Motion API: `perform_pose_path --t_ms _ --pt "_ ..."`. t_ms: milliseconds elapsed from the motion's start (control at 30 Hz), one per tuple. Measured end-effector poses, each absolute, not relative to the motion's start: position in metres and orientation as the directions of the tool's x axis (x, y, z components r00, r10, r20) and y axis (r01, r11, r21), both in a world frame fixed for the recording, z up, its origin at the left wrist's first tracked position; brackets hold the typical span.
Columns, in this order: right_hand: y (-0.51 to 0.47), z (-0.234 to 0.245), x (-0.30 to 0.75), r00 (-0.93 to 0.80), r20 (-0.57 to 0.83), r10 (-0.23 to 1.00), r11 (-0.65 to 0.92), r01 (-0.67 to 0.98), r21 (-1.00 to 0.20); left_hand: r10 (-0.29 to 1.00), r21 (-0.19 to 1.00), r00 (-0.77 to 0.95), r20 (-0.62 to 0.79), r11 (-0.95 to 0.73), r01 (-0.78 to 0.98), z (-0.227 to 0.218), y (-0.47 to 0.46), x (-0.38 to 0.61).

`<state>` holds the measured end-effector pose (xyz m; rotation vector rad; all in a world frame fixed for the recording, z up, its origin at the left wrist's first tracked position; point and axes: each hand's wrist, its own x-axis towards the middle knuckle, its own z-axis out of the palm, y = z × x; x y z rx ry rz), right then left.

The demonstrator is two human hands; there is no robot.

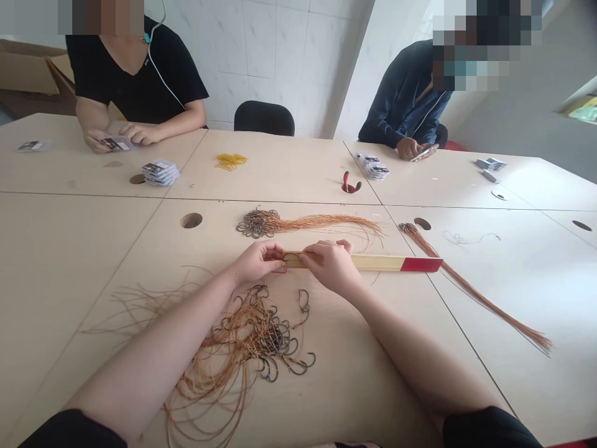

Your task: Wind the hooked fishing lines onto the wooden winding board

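Note:
A flat wooden strip [377,263] with a red right end [421,265] lies crosswise before me, a little above the table. My left hand [258,262] pinches its left end. My right hand [333,264] is closed on the strip just right of that. Between my fingers a curved dark fish hook [293,256] shows against the wood; which fingers hold it is unclear. Below my hands spreads a loose pile of fish hooks [275,339] tied to orange-brown lines, with one pair of hooks [303,302] apart from it. Beyond the strip lies a neater hook bundle [259,222], its lines running right.
Another hook bundle [476,283] slants at the right. Yellow rubber bands [231,161], red-handled pliers [347,183] in a table hole, and stacks of small packets [161,173] lie farther back. Two people sit across the table [326,386], one holding a packet, the other a phone [421,154].

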<state>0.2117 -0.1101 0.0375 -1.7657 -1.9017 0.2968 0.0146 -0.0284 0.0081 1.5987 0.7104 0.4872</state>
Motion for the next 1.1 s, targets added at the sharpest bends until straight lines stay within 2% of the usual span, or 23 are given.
perform_pose_path --t_ms 133,367,733,1100 --pt "-0.111 0.043 0.217 -0.059 0.221 0.973 0.162 0.860 -0.483 0.692 0.977 0.721 -0.045 -0.121 0.177 0.009 -0.031 0.015" --pt "-0.110 0.046 0.221 -0.102 0.193 0.976 0.190 0.829 -0.527 0.690 0.979 0.724 -0.023 -0.131 0.156 0.008 -0.033 0.016" --pt "-0.109 0.044 0.220 -0.092 0.180 0.979 0.177 0.821 -0.543 0.689 0.978 0.722 -0.059 -0.105 0.179 0.009 -0.033 0.018" --pt "-0.106 0.035 0.216 -0.063 0.095 0.994 0.106 0.814 -0.571 0.646 0.964 0.748 -0.149 -0.072 0.254 0.009 -0.024 0.017"
